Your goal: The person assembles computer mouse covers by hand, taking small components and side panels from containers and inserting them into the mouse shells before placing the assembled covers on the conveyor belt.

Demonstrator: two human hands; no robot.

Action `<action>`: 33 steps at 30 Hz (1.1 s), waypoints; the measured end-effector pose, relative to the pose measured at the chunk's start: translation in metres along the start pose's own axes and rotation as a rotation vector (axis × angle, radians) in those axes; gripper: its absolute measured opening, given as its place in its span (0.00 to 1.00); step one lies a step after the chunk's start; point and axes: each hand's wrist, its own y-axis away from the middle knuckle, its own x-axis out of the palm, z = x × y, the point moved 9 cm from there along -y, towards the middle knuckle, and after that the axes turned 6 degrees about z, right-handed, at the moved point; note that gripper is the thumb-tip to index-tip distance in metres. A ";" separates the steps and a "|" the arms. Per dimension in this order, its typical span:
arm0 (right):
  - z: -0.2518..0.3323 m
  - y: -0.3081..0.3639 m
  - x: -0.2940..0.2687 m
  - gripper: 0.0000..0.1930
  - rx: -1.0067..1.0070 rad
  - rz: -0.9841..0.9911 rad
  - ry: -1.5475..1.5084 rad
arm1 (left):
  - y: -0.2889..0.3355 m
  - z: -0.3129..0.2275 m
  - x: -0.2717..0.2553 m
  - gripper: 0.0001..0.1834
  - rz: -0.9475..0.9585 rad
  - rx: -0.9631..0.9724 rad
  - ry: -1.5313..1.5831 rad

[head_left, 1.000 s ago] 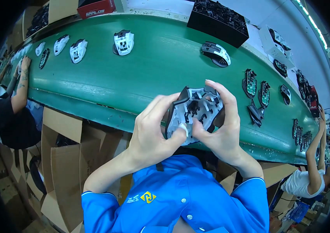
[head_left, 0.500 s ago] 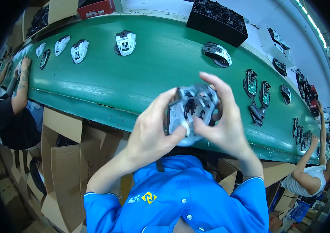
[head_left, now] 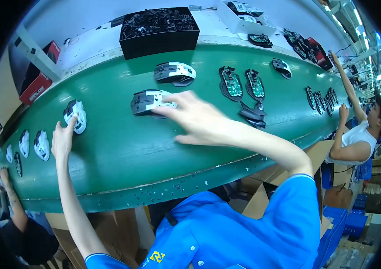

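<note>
- Left hand (head_left: pixel 63 138): stretched far left over the green conveyor belt (head_left: pixel 123 152), fingertips touching the black-and-white mouse shell (head_left: pixel 75 115); no closed grasp visible.
- Right hand (head_left: pixel 195 119): blurred, fingers extended and loose, tips resting on the grey-and-white mouse body (head_left: pixel 148 101) lying mid-belt.
- Second assembled mouse (head_left: pixel 175 73): just beyond, nearer the black parts bin (head_left: pixel 159 39).
- Two green circuit boards (head_left: pixel 242 84): side by side, right of the mice.
- Co-worker in white shirt (head_left: pixel 356 143): far right, arm raised.
</note>
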 end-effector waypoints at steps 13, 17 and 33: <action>-0.050 0.135 0.019 0.30 0.367 -0.027 0.185 | 0.021 -0.040 -0.003 0.38 -0.052 0.159 0.228; 0.010 0.064 0.052 0.30 0.130 0.013 0.165 | 0.064 -0.030 -0.003 0.24 0.146 0.258 0.875; 0.093 -0.091 0.090 0.13 -0.153 0.529 -0.193 | 0.193 -0.030 0.011 0.31 0.631 0.016 1.478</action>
